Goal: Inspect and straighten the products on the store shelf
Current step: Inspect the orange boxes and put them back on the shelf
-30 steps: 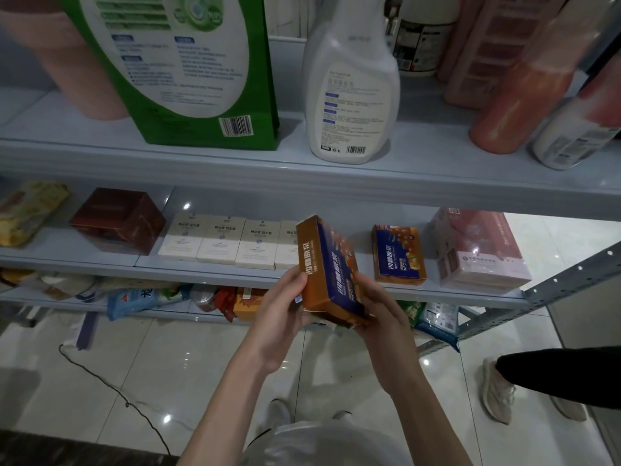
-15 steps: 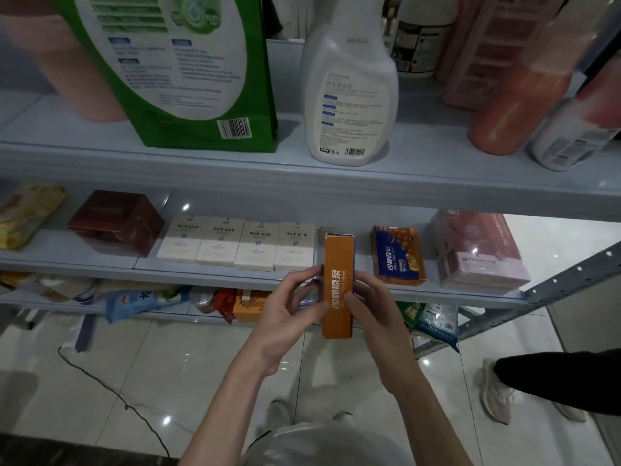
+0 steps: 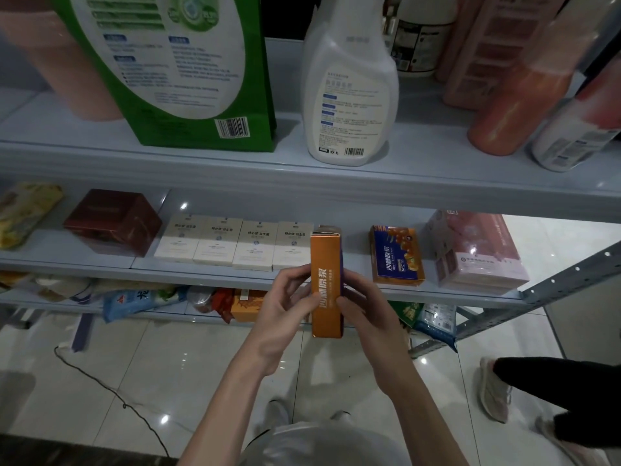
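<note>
Your left hand (image 3: 285, 306) and right hand (image 3: 368, 309) curl fingers around the orange box (image 3: 326, 264) from 9 and 3 o'clock, its long axis upright, pointing to 12 o'clock at the middle shelf (image 3: 201, 271) gap left of its twin box (image 3: 396, 255).

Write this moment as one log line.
step: inspect | left hand: grips orange box | right hand: grips it | box: upright, off shelf

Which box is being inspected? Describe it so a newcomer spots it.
On the middle shelf, find the gap between four white boxes and a blue-fronted box. Before that gap, the left hand and right hand hold the orange box upright. Unlike its neighbours, it is off the shelf, narrow orange side facing the camera.
</note>
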{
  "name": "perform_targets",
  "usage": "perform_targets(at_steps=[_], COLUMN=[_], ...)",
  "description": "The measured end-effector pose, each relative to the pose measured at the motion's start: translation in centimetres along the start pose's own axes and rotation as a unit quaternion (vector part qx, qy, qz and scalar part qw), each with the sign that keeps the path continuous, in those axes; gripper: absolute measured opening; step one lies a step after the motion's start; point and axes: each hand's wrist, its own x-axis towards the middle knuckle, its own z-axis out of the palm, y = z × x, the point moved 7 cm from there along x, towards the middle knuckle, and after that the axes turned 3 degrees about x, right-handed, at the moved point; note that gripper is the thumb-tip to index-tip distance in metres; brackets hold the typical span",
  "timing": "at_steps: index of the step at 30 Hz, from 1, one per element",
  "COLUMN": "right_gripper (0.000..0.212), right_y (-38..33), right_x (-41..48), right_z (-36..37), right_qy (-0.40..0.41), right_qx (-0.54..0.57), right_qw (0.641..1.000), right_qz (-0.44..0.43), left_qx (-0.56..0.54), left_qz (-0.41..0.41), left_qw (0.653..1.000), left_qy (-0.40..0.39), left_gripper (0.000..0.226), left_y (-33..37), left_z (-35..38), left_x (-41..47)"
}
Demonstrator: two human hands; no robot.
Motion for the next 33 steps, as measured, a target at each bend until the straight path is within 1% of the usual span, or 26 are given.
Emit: perform_targets(at_steps=[4, 7, 9, 11, 14, 16, 22, 28, 33], right_gripper=[0.047, 0.038, 0.032, 0.031, 0.037, 0.039, 0.046, 0.044, 0.047], right_y=[-0.3, -0.6, -0.5, -0.2, 0.1, 0.1, -0.1, 0.0, -0.5], right_x=[0.2, 0.1, -0.1, -0.2, -0.1, 0.1, 0.2, 0.3, 0.3], right_z=[0.1, 0.2, 0.1, 0.1, 0.1, 0.1, 0.8, 0.5, 0.4], right_qy=[-0.016, -0.015, -0.011, -0.011, -0.009, 0.001, 0.0, 0.027, 0.04], right_qx=[-0.013, 0.01, 0.022, 0.019, 0.02, 0.027, 0.027, 0.031, 0.04], right_qw=[1.0, 1.0, 1.0, 1.0, 1.0, 1.0, 0.999, 0.999, 0.998], right_qz=[0.006, 0.004, 0.004, 0.007, 0.008, 0.012, 0.029, 0.022, 0.018], left_qx=[-0.019, 0.005, 0.0, -0.003, -0.004, -0.003, 0.002, 0.005, 0.021], left_qz=[-0.018, -0.01, -0.01, -0.011, -0.01, -0.014, -0.022, 0.0, -0.001], left_qw=[1.0, 1.0, 0.999, 0.998, 0.998, 0.999, 1.0, 1.0, 1.0], left_qy=[0.007, 0.017, 0.042, 0.059, 0.057, 0.039, -0.004, 0.024, 0.017], left_gripper=[0.038, 0.033, 0.022, 0.017, 0.025, 0.031, 0.037, 0.033, 0.036], left_y=[-0.1, 0.4, 0.7, 0.8, 0.7, 0.6, 0.9, 1.2, 1.1], left_z=[-0.1, 0.0, 0.1, 0.3, 0.5, 0.8, 1.7, 1.5, 1.5], left_x=[0.2, 0.4, 0.6, 0.5, 0.4, 0.3, 0.5, 0.6, 0.6])
